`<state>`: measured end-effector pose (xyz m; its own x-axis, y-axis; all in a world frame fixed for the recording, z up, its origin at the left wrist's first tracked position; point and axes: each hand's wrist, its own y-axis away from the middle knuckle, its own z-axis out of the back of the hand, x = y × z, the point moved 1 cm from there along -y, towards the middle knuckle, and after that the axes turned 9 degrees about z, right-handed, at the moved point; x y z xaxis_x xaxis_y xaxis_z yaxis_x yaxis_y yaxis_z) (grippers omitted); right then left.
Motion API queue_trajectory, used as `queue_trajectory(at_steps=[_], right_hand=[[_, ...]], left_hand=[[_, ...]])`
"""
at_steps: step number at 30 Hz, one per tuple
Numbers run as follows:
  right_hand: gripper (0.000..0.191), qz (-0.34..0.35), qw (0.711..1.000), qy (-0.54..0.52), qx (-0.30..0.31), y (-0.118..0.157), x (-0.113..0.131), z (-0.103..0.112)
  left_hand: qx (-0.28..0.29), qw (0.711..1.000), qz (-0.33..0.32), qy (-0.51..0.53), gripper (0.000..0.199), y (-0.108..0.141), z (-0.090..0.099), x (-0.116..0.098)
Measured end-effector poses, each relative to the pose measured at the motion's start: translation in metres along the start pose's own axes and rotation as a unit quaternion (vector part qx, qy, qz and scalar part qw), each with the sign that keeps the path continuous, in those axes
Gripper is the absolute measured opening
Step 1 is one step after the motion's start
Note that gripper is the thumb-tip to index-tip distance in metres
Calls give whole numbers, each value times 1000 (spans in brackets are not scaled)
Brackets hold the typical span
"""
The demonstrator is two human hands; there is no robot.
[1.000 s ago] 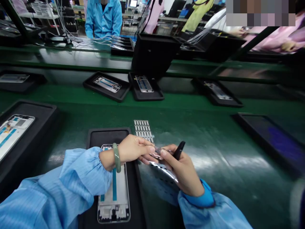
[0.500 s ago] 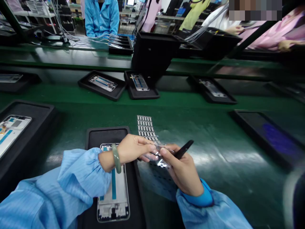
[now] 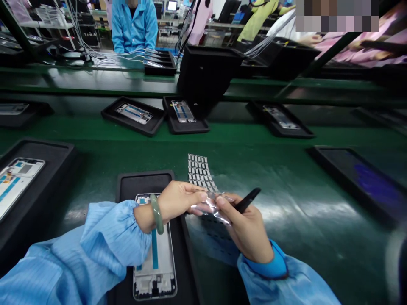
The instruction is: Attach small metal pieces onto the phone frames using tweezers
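Observation:
My left hand (image 3: pixel 179 199), with a green bangle at the wrist, pinches a shiny clear plastic film (image 3: pixel 211 206) between thumb and fingers. Closed on the same film from the other side is my right hand (image 3: pixel 248 226), which also holds a slim black tool (image 3: pixel 249 200), its far end hidden. Beyond the fingers, a sheet of small pale stickers in rows (image 3: pixel 199 171) extends over the bench; whether it joins the film is unclear. Under my left wrist, a phone frame (image 3: pixel 162 271) with blue strips lies in a black tray (image 3: pixel 144 180).
Another black tray (image 3: pixel 60 159) with a phone frame (image 3: pixel 19 182) stands at left. Across the green bench (image 3: pixel 270 161) are more trays (image 3: pixel 152 127) and, at right, a tray with a purple sheen (image 3: pixel 375 182). A black box (image 3: pixel 210 67) stands behind. Several people work beyond.
The film between my hands is spread a little wider, and the sticker sheet has shifted slightly right. Both hands keep their hold; the whole view has moved slightly.

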<state>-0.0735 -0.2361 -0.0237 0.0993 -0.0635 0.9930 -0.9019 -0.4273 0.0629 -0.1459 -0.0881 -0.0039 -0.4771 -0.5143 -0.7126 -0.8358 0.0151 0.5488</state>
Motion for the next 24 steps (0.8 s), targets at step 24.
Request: queue_trajectory(at_steps=[24], right_hand=[[30, 12, 984, 114, 140, -3, -2, 18]], left_hand=[[-17, 998, 37, -39, 34, -1, -1, -3]])
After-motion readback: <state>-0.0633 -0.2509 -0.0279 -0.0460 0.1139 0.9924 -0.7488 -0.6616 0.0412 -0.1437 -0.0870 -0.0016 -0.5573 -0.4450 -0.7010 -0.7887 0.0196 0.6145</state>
